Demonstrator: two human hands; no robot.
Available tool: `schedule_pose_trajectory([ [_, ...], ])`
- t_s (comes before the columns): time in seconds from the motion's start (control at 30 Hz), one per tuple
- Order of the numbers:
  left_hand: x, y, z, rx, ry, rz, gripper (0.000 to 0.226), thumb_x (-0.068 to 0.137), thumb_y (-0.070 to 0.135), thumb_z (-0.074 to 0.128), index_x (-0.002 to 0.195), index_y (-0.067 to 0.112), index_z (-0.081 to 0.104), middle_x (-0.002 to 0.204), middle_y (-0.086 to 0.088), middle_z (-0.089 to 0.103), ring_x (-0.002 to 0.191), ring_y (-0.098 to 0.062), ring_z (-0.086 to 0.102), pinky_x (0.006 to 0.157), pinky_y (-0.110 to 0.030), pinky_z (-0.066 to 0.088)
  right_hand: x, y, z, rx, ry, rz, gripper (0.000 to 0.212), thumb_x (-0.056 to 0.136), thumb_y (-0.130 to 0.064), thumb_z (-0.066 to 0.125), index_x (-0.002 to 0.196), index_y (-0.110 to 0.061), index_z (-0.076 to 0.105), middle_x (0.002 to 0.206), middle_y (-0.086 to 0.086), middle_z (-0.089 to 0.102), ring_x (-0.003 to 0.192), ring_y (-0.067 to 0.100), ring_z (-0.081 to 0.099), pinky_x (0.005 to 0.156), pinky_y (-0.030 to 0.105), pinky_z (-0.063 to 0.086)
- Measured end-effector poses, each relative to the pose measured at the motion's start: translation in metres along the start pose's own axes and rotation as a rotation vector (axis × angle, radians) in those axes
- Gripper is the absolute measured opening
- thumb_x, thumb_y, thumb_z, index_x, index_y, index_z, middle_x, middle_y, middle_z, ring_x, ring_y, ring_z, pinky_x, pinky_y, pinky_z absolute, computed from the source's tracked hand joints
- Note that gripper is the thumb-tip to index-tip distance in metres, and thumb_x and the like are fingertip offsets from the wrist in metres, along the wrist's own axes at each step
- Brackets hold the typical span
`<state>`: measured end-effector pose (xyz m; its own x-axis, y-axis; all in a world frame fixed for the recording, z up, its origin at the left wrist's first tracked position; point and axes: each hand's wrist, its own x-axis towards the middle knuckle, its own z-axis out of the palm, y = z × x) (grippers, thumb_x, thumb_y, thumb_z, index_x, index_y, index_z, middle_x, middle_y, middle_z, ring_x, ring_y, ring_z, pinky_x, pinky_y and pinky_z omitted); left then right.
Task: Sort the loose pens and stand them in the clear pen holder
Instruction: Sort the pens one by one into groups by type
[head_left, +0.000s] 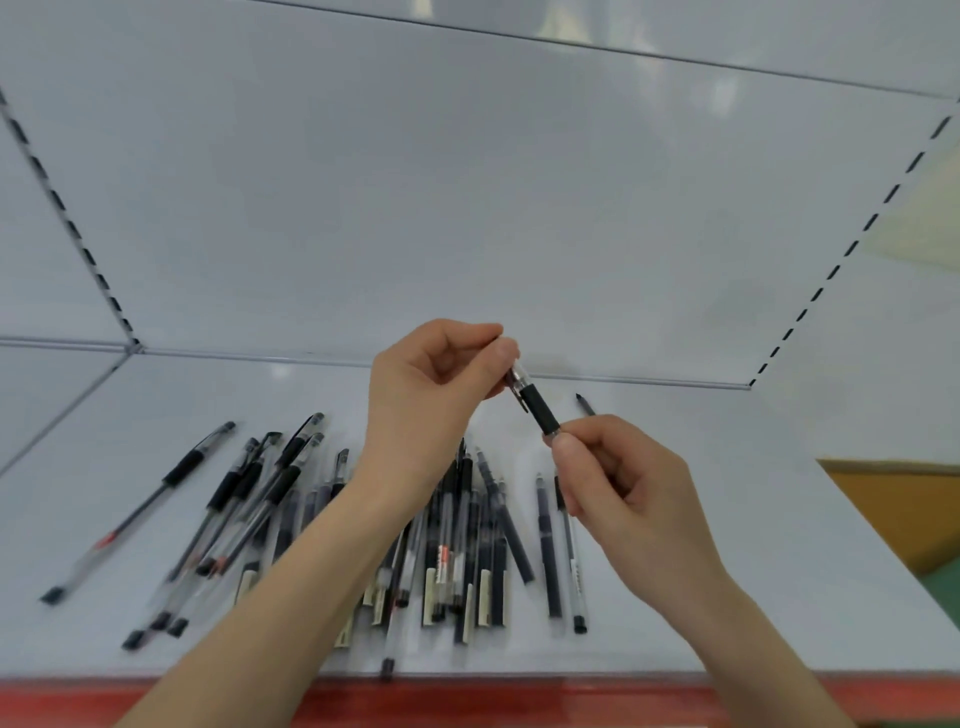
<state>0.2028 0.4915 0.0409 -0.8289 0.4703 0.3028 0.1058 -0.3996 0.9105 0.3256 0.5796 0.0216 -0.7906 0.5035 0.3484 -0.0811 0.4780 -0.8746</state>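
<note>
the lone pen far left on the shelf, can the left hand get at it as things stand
Probably yes, once it lets go: the left hand and right hand both pinch a black-grip pen, and nothing covers the lone pen.

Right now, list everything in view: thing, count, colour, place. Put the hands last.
held pen: one, black grip with clear ends, in the air between both hands.
loose pens: too many overlapping to count, black and clear, piled on the shelf under the arms.
lone pen: one, clear with a black grip, apart at the far left of the shelf.
clear pen holder: none in view.
shelf: one, white, under the pens.
back panel: one, white, behind the shelf.
red edge strip: one, along the shelf front.
left hand: pinches the held pen's upper end.
right hand: pinches its lower end.
</note>
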Motion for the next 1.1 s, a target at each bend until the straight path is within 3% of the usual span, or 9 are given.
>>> schedule_pose_trajectory([
  [0.2, -0.002, 0.001, 0.01, -0.07, -0.035, -0.026, 0.012, 0.078, 0.003, 0.067, 0.077, 0.015, 0.067, 0.072, -0.006, 0.071, 0.069, -0.014, 0.067, 0.066, -0.022, 0.055, -0.006, 0.005, 0.001, 0.004, 0.054, -0.023, 0.011, 0.084, -0.03, 0.05, 0.076, -0.029, 0.057, 0.051, -0.006, 0.049, 0.046, 0.007, 0.042, 0.044, 0.021, 0.037],
  [0.43, 0.002, -0.011, 0.013, -0.036, -0.058, -0.074, 0.01, 0.081, 0.005, 0.065, 0.08, 0.015, 0.064, 0.071, -0.006, 0.07, 0.069, -0.018, 0.066, 0.065, -0.024, 0.055, -0.002, 0.003, -0.006, 0.068, 0.019, 0.073, 0.019, 0.091, -0.02, 0.054, 0.073, -0.017, 0.059, 0.048, -0.006, 0.053, 0.04, 0.003, 0.043, 0.043, 0.012, 0.034],
  [0.6, 0.012, -0.028, 0.003, 0.221, -0.094, -0.163, 0.003, 0.081, 0.009, 0.068, 0.08, 0.009, 0.065, 0.067, -0.007, 0.068, 0.057, -0.013, 0.065, 0.06, -0.024, 0.056, 0.006, 0.015, -0.026, -0.117, -0.232, 0.203, 0.026, 0.091, -0.031, 0.048, 0.08, -0.014, 0.064, 0.062, -0.006, 0.067, 0.049, 0.006, 0.058, 0.048, 0.011, 0.041],
  [0.7, 0.019, -0.037, -0.002, 0.497, -0.179, -0.18, 0.004, 0.081, 0.014, 0.067, 0.08, 0.013, 0.064, 0.067, -0.005, 0.068, 0.058, -0.012, 0.064, 0.067, -0.029, 0.055, 0.015, 0.036, -0.041, -0.284, -0.104, 0.236, 0.02, 0.087, -0.031, 0.054, 0.074, -0.02, 0.064, 0.065, -0.004, 0.066, 0.055, 0.005, 0.06, 0.051, 0.005, 0.039],
  [0.8, 0.024, -0.044, -0.006, 0.848, -0.285, -0.11, 0.006, 0.082, 0.022, 0.064, 0.083, 0.016, 0.064, 0.078, -0.001, 0.069, 0.073, -0.013, 0.063, 0.068, -0.022, 0.048, 0.026, 0.06, -0.053, -0.557, 0.014, 0.222, 0.015, 0.088, -0.026, 0.058, 0.076, -0.018, 0.063, 0.07, -0.008, 0.062, 0.068, 0.012, 0.058, 0.059, 0.009, 0.037],
  [0.93, 0.026, -0.047, -0.006, 1.071, -0.406, -0.057, 0.014, 0.084, 0.024, 0.06, 0.088, 0.013, 0.067, 0.09, -0.001, 0.067, 0.087, -0.016, 0.061, 0.078, -0.025, 0.047, 0.036, 0.079, -0.057, -0.713, -0.046, 0.327, 0.018, 0.088, -0.034, 0.055, 0.093, -0.017, 0.06, 0.091, -0.001, 0.058, 0.083, 0.016, 0.054, 0.074, 0.028, 0.04],
  [1.1, 0.031, -0.054, -0.006, 1.248, -0.528, -0.01, 0.02, 0.086, 0.028, 0.059, 0.092, 0.011, 0.068, 0.098, -0.001, 0.062, 0.089, -0.015, 0.053, 0.075, -0.022, 0.036, 0.037, 0.083, -0.049, -0.767, -0.066, 0.375, 0.022, 0.088, -0.03, 0.054, 0.1, -0.012, 0.058, 0.097, 0.002, 0.057, 0.088, 0.022, 0.055, 0.076, 0.032, 0.043],
])
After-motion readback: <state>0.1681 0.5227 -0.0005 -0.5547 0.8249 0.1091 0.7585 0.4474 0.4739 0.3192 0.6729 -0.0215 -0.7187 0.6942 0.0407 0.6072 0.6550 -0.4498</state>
